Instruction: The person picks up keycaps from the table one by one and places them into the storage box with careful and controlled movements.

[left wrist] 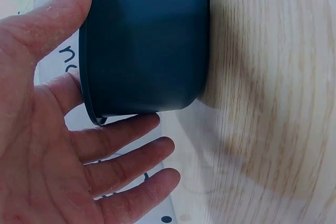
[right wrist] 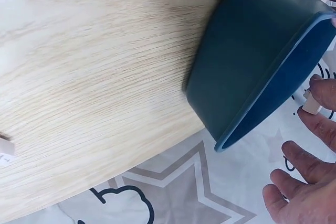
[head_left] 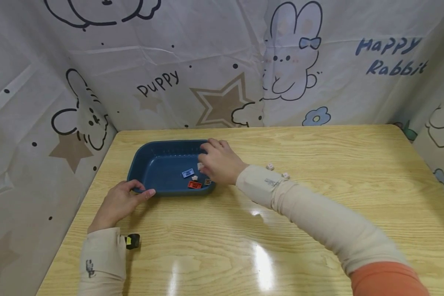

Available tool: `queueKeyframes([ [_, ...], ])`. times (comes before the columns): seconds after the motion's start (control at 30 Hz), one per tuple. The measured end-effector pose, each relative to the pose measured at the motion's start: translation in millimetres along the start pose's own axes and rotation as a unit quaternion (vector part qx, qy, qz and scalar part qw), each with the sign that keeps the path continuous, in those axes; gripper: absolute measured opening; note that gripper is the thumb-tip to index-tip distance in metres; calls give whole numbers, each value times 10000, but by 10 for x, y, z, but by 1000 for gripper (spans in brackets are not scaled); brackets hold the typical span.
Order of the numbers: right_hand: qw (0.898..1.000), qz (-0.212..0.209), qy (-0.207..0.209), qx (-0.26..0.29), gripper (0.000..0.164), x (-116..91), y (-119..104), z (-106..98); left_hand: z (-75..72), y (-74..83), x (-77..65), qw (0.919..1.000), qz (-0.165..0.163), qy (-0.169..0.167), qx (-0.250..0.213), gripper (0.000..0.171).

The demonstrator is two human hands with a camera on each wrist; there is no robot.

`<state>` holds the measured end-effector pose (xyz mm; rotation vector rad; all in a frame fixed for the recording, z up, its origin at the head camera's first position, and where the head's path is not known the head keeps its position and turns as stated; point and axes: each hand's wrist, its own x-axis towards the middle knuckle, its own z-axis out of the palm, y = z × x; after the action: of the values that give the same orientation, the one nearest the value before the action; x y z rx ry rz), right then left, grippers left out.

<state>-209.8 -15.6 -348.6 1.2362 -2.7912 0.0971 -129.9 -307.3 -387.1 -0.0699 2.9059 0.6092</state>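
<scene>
A blue plastic basin sits on the table's left half. My left hand grips its near left corner, thumb along the rim, the other fingers around the side. Over the basin's right end is my right hand, pinching a small white block between thumb and index finger while its other fingers are spread. On the basin floor lie a small blue rectangular piece, a red rectangular piece, a small white piece and a brown square piece.
Two small white blocks, one nearer the basin and one farther right, lie on the wooden table. A printed cloth with cartoon animals hangs behind and at both sides. A black strapped item shows beside the left cuff.
</scene>
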Motion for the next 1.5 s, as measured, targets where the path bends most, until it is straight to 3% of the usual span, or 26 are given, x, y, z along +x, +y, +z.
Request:
queueKeyframes([
  [0.23, 9999, -30, -124, 16, 27, 80, -61, 8, -2, 4, 6, 10000, -21, -23, -17, 58],
  [0.63, 10000, -57, 7, -46, 27, 160, -117, 51, -4, -4, 14, 9999, -130, -62, -88, 60],
  [0.83, 10000, 28, 12, -5, 36, 146, -71, 40, -7, -7, 7, 9999, -104, -61, -71, 60],
  [1.0, 9998, 173, 64, 123, 37, 55, 51, 35, -5, 0, -3, 9999, -85, -48, -71, 60],
  [1.5, 9913, 1146, -238, 598, 31, -507, 697, 24, -13, 15, 22, 9998, -95, -164, -4, 61],
])
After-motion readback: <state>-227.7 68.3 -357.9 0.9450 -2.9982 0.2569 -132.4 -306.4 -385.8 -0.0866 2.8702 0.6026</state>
